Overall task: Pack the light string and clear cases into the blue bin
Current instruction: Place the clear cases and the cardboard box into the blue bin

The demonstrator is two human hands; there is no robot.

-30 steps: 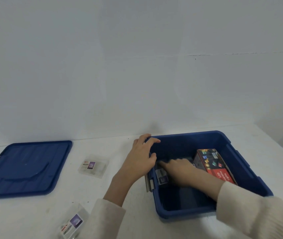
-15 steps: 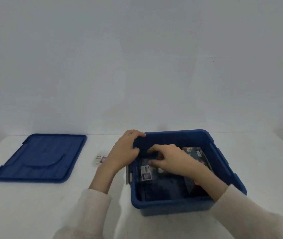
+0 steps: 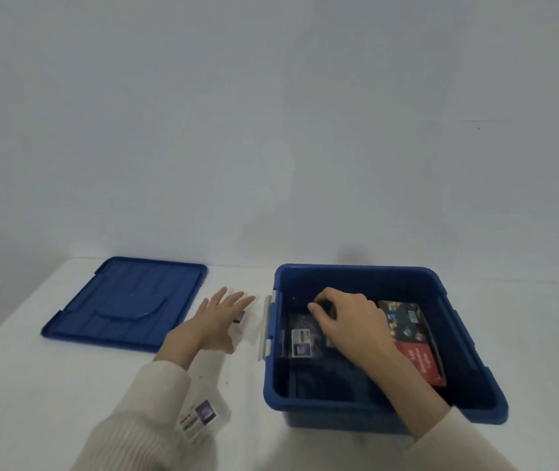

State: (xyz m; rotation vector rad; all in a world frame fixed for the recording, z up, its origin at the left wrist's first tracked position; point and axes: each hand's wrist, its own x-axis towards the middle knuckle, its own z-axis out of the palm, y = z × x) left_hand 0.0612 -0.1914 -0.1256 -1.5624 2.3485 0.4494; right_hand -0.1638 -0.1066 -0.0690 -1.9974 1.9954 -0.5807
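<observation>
The blue bin (image 3: 366,275) stands open on the white table. Inside it the light string box (image 3: 414,338) lies along the right wall, and a clear case (image 3: 300,339) with a small label lies at the left. My right hand (image 3: 349,321) is inside the bin with fingers curled on top of that case. My left hand (image 3: 215,319) is spread flat, fingers straight, over a second clear case (image 3: 241,316) on the table left of the bin. A third clear case (image 3: 203,418) lies near my left sleeve.
The blue lid (image 3: 125,300) lies flat on the table at the left, beyond my left hand. A grey latch (image 3: 267,329) hangs on the bin's left side. A plain wall rises behind the table.
My left hand has let go of the bin's left rim and moved left over the clear case on the table. My right hand stays inside the bin on the case.
</observation>
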